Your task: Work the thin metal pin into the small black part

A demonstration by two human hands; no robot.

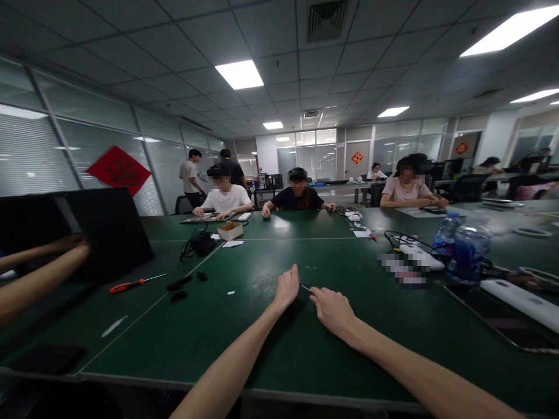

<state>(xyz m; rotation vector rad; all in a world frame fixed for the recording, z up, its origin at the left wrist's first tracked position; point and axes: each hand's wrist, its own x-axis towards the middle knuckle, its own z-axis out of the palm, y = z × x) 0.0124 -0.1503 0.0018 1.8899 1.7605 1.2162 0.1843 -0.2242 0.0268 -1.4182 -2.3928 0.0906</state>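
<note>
Over the green table [257, 343], my left hand [287, 289] is turned on edge, with its fingers mostly hidden behind the palm. Just right of it, my right hand [334, 309] is bent with the fingers together, palm down. A thin, light, stick-like thing [305, 287] bridges the small gap between both hands. The right fingertips close on one end of it; its other end runs toward the left hand's fingers. Its kind is too small to make out.
Left lie an orange-handled screwdriver [131, 285], black pieces [178, 283] and a small open box [230, 231]. Another person's arms [48, 273] reach to a black panel [107, 233]. Right are bottles [469, 250], a power strip [421, 256] and a dark flat tablet-like device [493, 314]. People sit opposite.
</note>
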